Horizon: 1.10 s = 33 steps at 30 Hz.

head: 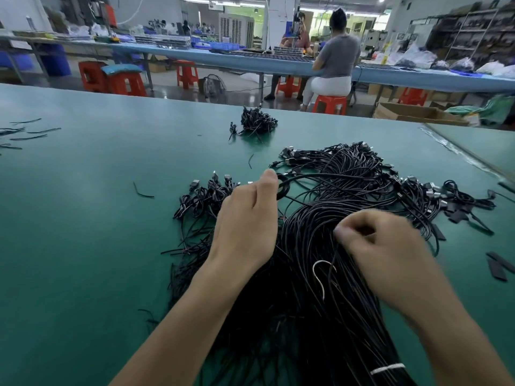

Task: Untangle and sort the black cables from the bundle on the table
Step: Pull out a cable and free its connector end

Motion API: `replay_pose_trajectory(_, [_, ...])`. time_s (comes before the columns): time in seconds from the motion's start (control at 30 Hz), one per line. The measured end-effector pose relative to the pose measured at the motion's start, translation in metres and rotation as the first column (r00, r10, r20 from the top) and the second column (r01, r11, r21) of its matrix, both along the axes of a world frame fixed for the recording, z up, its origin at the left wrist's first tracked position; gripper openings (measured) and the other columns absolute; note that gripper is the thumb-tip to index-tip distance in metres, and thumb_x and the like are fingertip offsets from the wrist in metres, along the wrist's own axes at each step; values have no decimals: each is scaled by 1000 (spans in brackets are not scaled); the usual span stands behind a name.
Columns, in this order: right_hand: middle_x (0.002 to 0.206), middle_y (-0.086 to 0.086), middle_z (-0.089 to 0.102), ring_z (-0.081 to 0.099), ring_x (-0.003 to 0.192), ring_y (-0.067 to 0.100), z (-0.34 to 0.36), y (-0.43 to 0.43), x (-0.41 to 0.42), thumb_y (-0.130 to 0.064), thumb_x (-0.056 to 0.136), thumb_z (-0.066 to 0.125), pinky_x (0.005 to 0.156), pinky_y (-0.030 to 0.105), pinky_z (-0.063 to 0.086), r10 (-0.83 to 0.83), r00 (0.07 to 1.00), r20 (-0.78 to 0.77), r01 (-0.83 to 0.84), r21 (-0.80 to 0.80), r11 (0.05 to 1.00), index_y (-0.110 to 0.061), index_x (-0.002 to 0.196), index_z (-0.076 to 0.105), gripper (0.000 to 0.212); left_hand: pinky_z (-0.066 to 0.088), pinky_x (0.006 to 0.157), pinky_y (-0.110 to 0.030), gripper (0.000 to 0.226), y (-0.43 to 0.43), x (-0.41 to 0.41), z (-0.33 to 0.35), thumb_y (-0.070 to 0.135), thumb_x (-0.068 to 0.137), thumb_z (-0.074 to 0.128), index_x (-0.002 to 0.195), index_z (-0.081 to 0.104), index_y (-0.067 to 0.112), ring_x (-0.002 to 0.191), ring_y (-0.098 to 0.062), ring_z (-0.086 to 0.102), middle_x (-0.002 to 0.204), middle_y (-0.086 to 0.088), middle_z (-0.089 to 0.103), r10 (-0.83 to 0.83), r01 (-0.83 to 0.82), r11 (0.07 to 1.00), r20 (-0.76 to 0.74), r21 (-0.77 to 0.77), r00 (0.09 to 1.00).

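A big bundle of black cables [320,246] lies on the green table [97,218] and runs from the near edge up toward the middle, with plug ends fanned out at its far side. My left hand [248,221] is over the bundle's left part and holds a coiled loop of black cable [283,188] at its fingertips. My right hand [390,246], blurred, pinches thin cable strands at the bundle's middle. A white tie [387,368] wraps the bundle near the bottom. A pile of short cables [200,199] lies left of the bundle.
A small heap of black cables [257,122] sits farther back on the table. Loose cable bits [25,132] lie at far left, flat black strips [498,264] at right. Beyond the table's far edge stand red stools [330,103], long workbenches and seated people.
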State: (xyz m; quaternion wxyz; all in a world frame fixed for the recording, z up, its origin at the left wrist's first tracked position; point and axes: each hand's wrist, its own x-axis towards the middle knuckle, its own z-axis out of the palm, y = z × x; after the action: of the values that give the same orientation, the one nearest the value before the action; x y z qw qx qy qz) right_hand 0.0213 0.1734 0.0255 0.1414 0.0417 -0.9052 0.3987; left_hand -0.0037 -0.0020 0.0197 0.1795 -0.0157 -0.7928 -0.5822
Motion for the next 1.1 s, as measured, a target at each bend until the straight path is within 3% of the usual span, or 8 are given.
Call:
replay_pose_trajectory(0.1, [64, -11, 66, 59, 59, -3, -2, -3, -6, -24, 93, 66, 57, 19, 42, -196, 974, -114, 144, -355, 924, -27, 77, 65, 15, 45, 60, -55, 62, 13, 11, 6, 66, 93, 24, 59, 32, 14, 49, -17, 34, 51, 4, 33, -71, 70, 997, -53, -18, 996])
replay_pose_trajectory(0.23, [59, -10, 64, 55, 53, 2, -1, -22, -3, -9, 93, 64, 47, 16, 43, -56, 994, -89, -8, -600, 800, -29, 73, 70, 29, 48, 61, -48, 73, 26, 16, 5, 67, 91, 28, 62, 44, 3, 52, -27, 44, 54, 0, 45, -245, 246, 969, -46, 11, 968])
replay_pose_trajectory(0.33, [58, -11, 64, 53, 48, -2, 0, -30, 3, 2, 94, 56, 46, 9, 40, 113, 986, -125, -163, -551, 818, -19, 79, 67, 28, 43, 59, -47, 69, 28, 16, 3, 69, 87, 33, 62, 46, 6, 53, -16, 42, 52, 5, 45, -247, 247, 969, -38, 6, 968])
replay_pose_trajectory(0.43, [67, -15, 68, 58, 57, -3, 4, -27, 5, -4, 93, 62, 56, 8, 42, 176, 972, -158, -227, -409, 884, -22, 82, 69, 22, 47, 75, -59, 53, 26, 13, 0, 67, 82, 41, 69, 48, 17, 65, -16, 45, 61, 8, 47, -209, 210, 968, -17, 139, 978])
replay_pose_trajectory(0.5, [70, -19, 69, 60, 63, -3, 7, -25, 7, -8, 92, 65, 61, 9, 43, 225, 966, -129, -254, -286, 924, -25, 78, 68, 22, 46, 72, -55, 44, 25, 12, 2, 66, 82, 42, 68, 48, 25, 65, -13, 42, 61, 8, 44, -198, 202, 959, -36, 199, 979])
replay_pose_trajectory(0.6, [73, -19, 67, 60, 67, -1, 12, -26, 14, -12, 91, 66, 63, 10, 42, 270, 959, -91, -281, -143, 949, -27, 79, 67, 19, 38, 57, -41, 60, 23, 11, 2, 62, 91, 34, 70, 53, 10, 55, -10, 40, 55, 3, 44, -94, 104, 990, -102, 98, 990])
replay_pose_trajectory(0.8, [87, -16, 56, 56, 82, 6, 29, -33, 30, -31, 90, 54, 68, 30, 49, 294, 918, -267, -243, 209, 947, -29, 84, 60, 8, 25, 51, -33, 59, 17, 10, 1, 50, 100, 40, 49, 35, 20, 48, -14, 27, 46, 9, 32, -131, 131, 991, -59, -10, 990])
replay_pose_trajectory(1.1, [85, -16, 59, 56, 73, -6, 33, -30, 29, -12, 85, 71, 65, -1, 36, 82, 920, -384, -72, 42, 997, -28, 80, 64, 18, 29, 52, -39, 53, 25, 19, 11, 50, 95, 25, 61, 44, 14, 50, -13, 35, 53, 5, 40, -374, 375, 927, 43, -3, 926])
